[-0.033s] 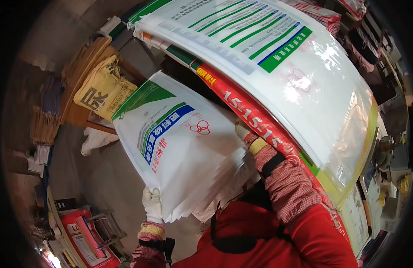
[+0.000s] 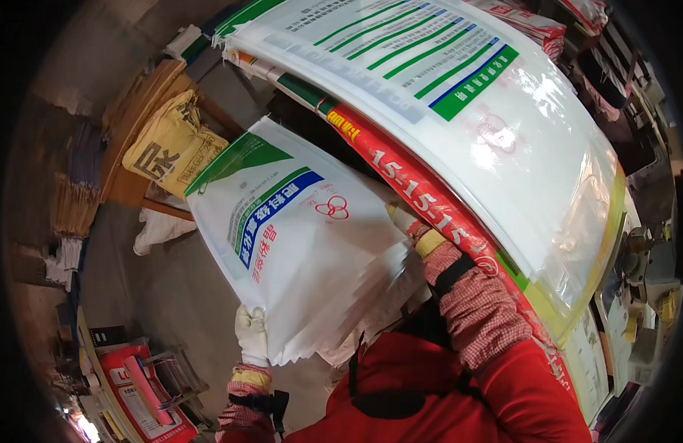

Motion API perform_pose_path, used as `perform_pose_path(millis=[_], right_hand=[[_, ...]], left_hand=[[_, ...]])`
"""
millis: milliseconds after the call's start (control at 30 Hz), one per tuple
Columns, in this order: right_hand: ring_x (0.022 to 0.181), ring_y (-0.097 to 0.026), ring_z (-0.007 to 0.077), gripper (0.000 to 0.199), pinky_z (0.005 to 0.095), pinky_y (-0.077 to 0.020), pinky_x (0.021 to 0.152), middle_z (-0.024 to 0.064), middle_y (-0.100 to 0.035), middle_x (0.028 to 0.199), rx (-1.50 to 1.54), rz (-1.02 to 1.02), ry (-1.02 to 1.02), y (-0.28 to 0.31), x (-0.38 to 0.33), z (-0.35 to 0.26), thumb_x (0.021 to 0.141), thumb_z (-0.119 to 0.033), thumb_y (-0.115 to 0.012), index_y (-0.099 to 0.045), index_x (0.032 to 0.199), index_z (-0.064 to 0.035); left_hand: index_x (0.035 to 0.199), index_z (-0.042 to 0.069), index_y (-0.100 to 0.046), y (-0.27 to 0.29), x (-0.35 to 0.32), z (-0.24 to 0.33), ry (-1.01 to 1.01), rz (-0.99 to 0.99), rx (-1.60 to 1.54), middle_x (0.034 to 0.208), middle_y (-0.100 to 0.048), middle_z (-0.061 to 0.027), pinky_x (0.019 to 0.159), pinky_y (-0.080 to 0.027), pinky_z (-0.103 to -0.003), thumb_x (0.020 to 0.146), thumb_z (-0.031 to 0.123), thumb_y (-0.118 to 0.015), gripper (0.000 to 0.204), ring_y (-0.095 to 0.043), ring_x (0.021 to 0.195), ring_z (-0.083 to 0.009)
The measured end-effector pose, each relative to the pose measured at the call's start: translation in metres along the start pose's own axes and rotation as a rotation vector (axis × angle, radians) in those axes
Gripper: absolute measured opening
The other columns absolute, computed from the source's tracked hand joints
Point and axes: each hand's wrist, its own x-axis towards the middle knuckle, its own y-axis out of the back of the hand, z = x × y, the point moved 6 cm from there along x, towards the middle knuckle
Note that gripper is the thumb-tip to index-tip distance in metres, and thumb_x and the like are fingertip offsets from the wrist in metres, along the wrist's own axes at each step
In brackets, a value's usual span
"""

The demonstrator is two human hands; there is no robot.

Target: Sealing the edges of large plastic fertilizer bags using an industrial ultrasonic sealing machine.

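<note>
A bundle of white woven sacks [image 2: 304,251], printed in green, blue and red, hangs in front of me with its layered edges fanned toward my body. My left hand [image 2: 251,334], in a white glove, is closed on the bundle's near left corner, fingers curled over the edge. At its right edge, my gloved right hand [image 2: 405,219] grips the side; most of those fingers are hidden. Just beyond that hand lies a red sack [image 2: 422,196], under a tall pile of larger white sacks [image 2: 537,192] with green stripes.
A folded yellow sack [image 2: 175,148] rests by a wooden frame [image 2: 127,125] at the far left. Lower left stands a rack [image 2: 175,376] beside a red-and-white printed package [image 2: 146,399]. More folded sacks [image 2: 529,29] lie at the far right.
The view has shifted very slightly. Both hands keep their hold on the white sacks, with no clear movement of the bundle.
</note>
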Motion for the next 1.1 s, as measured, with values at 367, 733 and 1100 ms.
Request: perform_pose_path(millis=[367, 733, 1100], right_hand=[[0.099, -0.061, 0.0405, 0.052, 0.0554, -0.0479, 0.081, 0.0223, -0.064, 0.106, -0.166, 0.018, -0.007, 0.004, -0.04, 0.008, 0.088, -0.028, -0.056, -0.048, 0.132, -0.003], [0.097, -0.062, 0.0392, 0.05, 0.056, -0.0488, 0.077, 0.0212, -0.065, 0.105, -0.327, 0.193, -0.03, -0.009, -0.064, 0.021, 0.088, -0.026, -0.055, -0.048, 0.132, -0.0039], [0.088, -0.065, 0.0362, 0.043, 0.0551, -0.0513, 0.068, 0.0185, -0.066, 0.1, -0.317, 0.179, -0.154, 0.011, -0.09, -0.015, 0.086, -0.017, -0.054, -0.054, 0.128, -0.009]], left_hand=[[0.116, 0.0, -0.052, -0.012, 0.018, -0.042, 0.238, -0.12, -0.032, 0.094, -0.061, -0.0045, 0.07, -0.048, -0.025, 0.093, 0.009, -0.055, 0.025, -0.056, 0.08, -0.0096], [0.093, -0.006, -0.067, -0.057, 0.015, -0.058, 0.063, -0.122, 0.21, 0.077, -0.067, -0.0113, 0.073, -0.051, -0.035, 0.072, 0.009, -0.075, 0.027, -0.064, 0.071, -0.0226], [0.105, -0.003, -0.059, -0.141, -0.054, 0.25, -0.957, -0.246, 0.643, 0.136, -0.042, -0.0207, 0.103, -0.035, -0.039, 0.077, 0.005, -0.064, 0.03, -0.044, 0.124, -0.0354]])
